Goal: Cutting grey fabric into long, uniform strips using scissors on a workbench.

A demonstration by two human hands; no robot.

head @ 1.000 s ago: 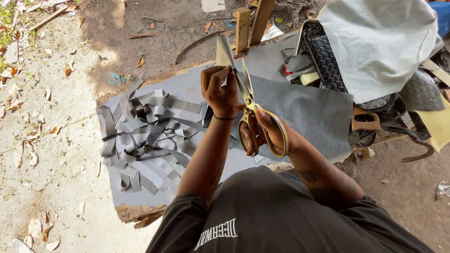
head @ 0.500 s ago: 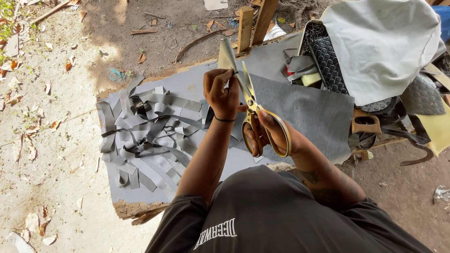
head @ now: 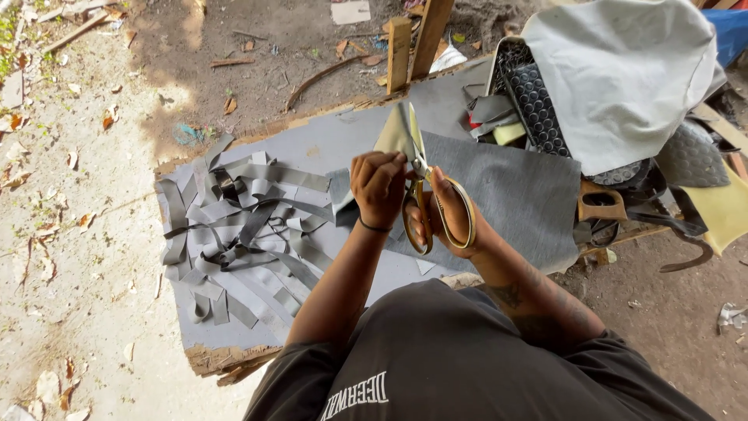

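Observation:
My left hand [head: 379, 185] pinches a grey strip of material [head: 396, 134] and holds it upright above the board. My right hand [head: 444, 218] grips large scissors with gold handles [head: 425, 204], whose blades run up along the strip. Both hands hover over a big grey sheet [head: 514, 191] lying on a flat grey-covered board [head: 312, 152]. A heap of cut grey strips [head: 234, 234] lies on the board to the left of my left arm.
A pale grey cover [head: 623, 78] rests on a black textured mat [head: 534, 101] at the upper right, with a saw handle [head: 600, 204] and scraps below it. Two wooden posts [head: 413, 39] stand behind the board. Bare ground with dry leaves [head: 62, 195] surrounds it.
The scissors' blades have drawn closer together along the held strip, and both hands have shifted slightly. The strip heap has not moved.

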